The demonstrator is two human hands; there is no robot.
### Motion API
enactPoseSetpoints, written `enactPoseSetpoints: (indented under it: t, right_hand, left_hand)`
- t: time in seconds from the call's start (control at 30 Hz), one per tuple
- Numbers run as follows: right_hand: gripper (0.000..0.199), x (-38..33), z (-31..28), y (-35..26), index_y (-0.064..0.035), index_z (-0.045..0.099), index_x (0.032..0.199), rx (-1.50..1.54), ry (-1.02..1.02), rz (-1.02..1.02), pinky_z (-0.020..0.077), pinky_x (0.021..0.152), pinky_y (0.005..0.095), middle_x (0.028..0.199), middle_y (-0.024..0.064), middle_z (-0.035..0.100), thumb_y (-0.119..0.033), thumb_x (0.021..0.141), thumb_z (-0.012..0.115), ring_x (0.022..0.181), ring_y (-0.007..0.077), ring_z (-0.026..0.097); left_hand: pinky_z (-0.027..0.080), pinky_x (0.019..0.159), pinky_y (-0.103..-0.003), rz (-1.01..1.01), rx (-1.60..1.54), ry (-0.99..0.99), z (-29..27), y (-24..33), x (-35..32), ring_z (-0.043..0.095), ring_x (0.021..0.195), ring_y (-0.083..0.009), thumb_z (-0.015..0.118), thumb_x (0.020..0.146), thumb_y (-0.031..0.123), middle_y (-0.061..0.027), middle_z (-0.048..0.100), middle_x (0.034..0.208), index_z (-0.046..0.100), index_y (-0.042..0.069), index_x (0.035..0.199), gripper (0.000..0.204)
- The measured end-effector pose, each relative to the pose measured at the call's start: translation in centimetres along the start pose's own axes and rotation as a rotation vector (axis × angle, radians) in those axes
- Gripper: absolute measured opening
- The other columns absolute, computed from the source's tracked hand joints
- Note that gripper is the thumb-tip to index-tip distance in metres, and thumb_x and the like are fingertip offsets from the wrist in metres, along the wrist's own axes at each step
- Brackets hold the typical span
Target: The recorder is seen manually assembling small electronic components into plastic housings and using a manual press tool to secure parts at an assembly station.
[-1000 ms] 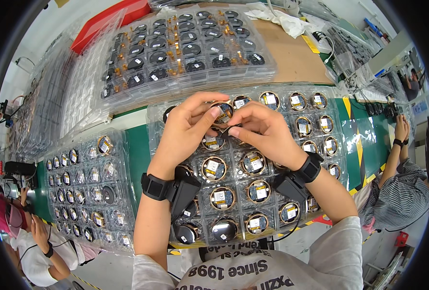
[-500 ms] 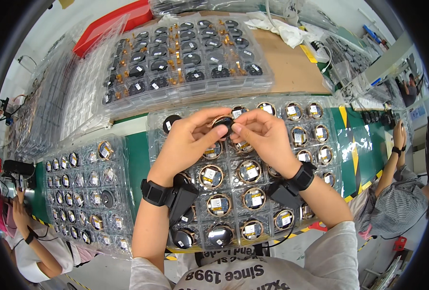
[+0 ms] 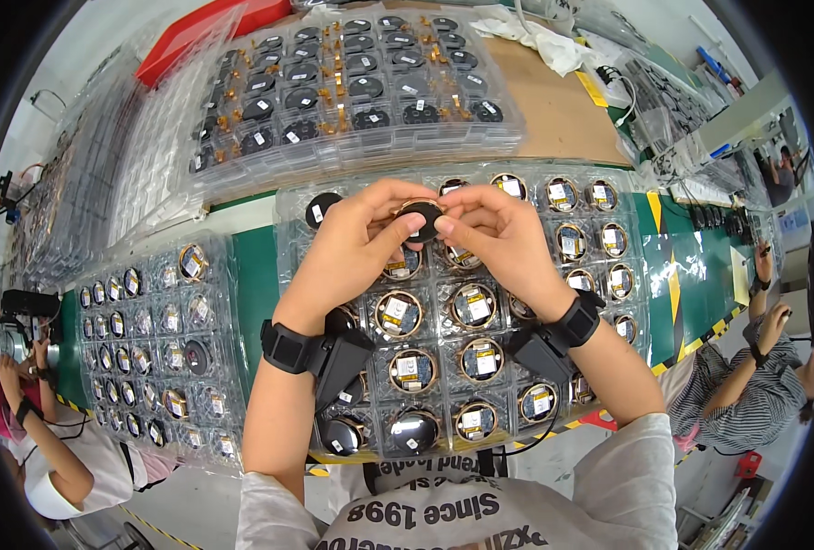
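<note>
Both of my hands are raised over a clear plastic tray (image 3: 446, 387), their fingers closed round a round black watch case with a gold rim (image 3: 422, 226). My left hand (image 3: 352, 247) pinches its left side, the thumb pressed on the black face. From the other side my right hand (image 3: 508, 240) grips the edge between thumb and fingers. Below, the tray's pockets hold several gold-rimmed watch cases (image 3: 472, 306) with circuit boards and white labels showing. Two glossy dark-faced ones (image 3: 415, 431) lie in the near row. A black disc (image 3: 323, 210) sits in the far left pocket.
Beyond stands a stack of clear trays (image 3: 333, 154) with black discs and orange flex cables. A red bin (image 3: 178, 55) is behind it, cardboard (image 3: 553, 119) beside it. Another filled tray (image 3: 228, 302) lies left. Co-workers' hands are at far left (image 3: 13, 376) and right (image 3: 773, 325).
The watch case has tilted so that more of its black face shows, and my right thumb has shifted along its edge. The co-workers' hands at both sides have moved.
</note>
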State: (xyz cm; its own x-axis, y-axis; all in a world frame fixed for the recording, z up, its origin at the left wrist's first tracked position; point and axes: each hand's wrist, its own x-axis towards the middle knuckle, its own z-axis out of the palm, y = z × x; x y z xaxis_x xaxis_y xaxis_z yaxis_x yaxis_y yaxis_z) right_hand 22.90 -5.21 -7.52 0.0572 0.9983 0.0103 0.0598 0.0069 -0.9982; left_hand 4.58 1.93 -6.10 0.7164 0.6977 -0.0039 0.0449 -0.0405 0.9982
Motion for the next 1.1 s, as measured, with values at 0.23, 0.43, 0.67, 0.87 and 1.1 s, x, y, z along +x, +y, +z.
enactPoseSetpoints:
  t: [0.23,0.43,0.67,0.87,1.1]
  right_hand:
    - [0.023,-0.3,0.1,-0.3,0.0002,0.057,0.110,0.028,-0.010,0.003,0.0510,0.075,0.0235,0.095,0.0055,0.063,-0.007,0.089,0.060,0.085,0.0119,0.062]
    - [0.025,0.2,-1.1,-4.4,-0.0017,0.058,0.112,0.066,-0.044,0.226,0.0500,0.078,0.0265,0.095,0.0049,0.064,-0.016,0.092,0.056,0.089,0.0113,0.062]
    - [0.029,9.8,0.4,-5.8,-0.0046,0.059,0.110,-0.831,-0.081,-0.297,0.0502,0.073,0.0303,0.088,0.0090,0.067,-0.021,0.086,0.061,0.081,0.0171,0.064]
    - [0.035,18.2,3.4,-2.5,-0.0046,0.065,0.099,-1.198,0.235,-0.178,0.0510,0.073,0.0385,0.087,0.0163,0.067,-0.034,0.079,0.066,0.081,0.0299,0.064]
    - [0.040,21.1,3.6,-1.7,0.0005,0.065,0.090,-1.247,0.264,-0.065,0.0510,0.072,0.0386,0.085,0.0168,0.066,-0.035,0.074,0.071,0.079,0.0289,0.065]
  left_hand:
    - [0.049,0.064,-0.021,0.076,0.120,0.121,0.4,-0.7,-0.1,0.060,0.078,-0.0080,0.054,0.092,0.008,-0.0037,0.064,0.099,0.057,0.004,0.112,0.021]
    - [0.048,0.067,-0.035,0.113,0.521,0.449,-0.1,-0.3,0.0,0.061,0.075,-0.0286,0.062,0.082,0.008,-0.0124,0.065,0.090,0.065,0.004,0.097,0.016]
    - [0.046,0.072,-0.040,0.242,0.809,0.453,-1.1,-0.7,-0.1,0.058,0.082,-0.0313,0.067,0.077,0.010,-0.0136,0.063,0.083,0.065,0.004,0.094,0.018]
    - [0.047,0.067,-0.032,0.280,0.825,0.401,-2.3,-1.6,0.8,0.059,0.073,-0.0234,0.070,0.076,0.011,-0.0119,0.061,0.083,0.067,0.004,0.097,0.022]
    - [0.047,0.064,-0.034,0.286,0.920,0.387,-2.1,-1.4,0.7,0.058,0.069,-0.0236,0.072,0.072,0.010,-0.0108,0.060,0.080,0.066,0.003,0.091,0.021]
